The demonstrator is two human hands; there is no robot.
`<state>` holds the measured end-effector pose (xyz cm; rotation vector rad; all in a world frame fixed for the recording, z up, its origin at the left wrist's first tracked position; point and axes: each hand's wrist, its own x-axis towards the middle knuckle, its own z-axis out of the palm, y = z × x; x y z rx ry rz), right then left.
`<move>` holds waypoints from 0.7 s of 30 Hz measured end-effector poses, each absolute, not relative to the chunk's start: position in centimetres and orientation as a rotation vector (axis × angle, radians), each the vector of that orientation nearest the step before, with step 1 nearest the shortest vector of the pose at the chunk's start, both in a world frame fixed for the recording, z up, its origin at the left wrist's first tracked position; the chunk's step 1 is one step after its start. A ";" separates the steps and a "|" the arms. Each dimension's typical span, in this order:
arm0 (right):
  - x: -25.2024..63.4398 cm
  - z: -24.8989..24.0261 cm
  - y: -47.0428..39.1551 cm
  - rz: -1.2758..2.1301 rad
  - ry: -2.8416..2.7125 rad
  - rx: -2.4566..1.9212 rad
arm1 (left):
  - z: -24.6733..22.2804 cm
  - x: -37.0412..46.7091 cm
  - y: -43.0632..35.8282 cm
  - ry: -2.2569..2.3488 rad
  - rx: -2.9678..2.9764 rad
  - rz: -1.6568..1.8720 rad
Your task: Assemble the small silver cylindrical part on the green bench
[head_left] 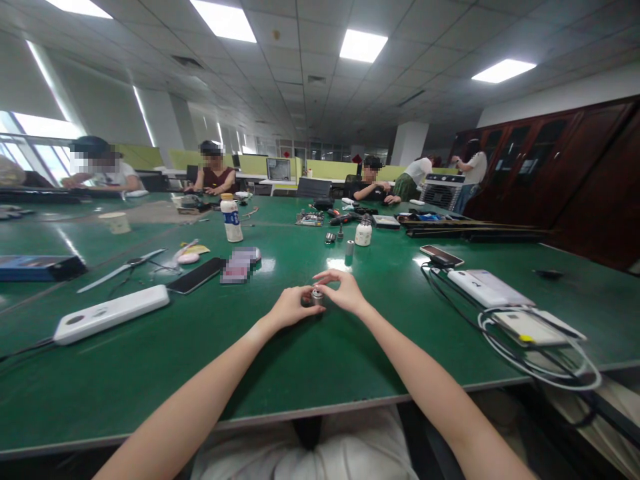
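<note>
A small silvery metal cylinder stands on the green table in front of me. My left hand is closed round its side, thumb towards me. From the right, my right hand reaches over its top with fingers curved and the fingertips pinched there. Whether a small part lies between those fingertips is too fine to tell. Beyond my hands another metal cylinder stands upright. Behind it are a white round bottle and small dark metal parts.
A white power strip, a black phone and a labelled bottle are to the left. White devices with looped cables lie right. A circuit board and tools are farther back. Several people work beyond.
</note>
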<state>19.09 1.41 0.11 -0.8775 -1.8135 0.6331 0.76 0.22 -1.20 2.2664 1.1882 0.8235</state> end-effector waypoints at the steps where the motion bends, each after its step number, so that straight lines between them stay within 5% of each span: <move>1: 19.3 0.0 1.8 0.630 -1.757 -0.868 | -1.2 0.8 0.2 1.196 2.262 0.829; 10: 23.7 -3.3 5.3 0.670 -1.895 -1.179 | -1.3 0.7 0.2 1.205 2.275 0.836; 21: 19.3 0.0 1.8 0.691 -1.798 -0.863 | -1.2 0.8 0.2 1.199 2.296 0.809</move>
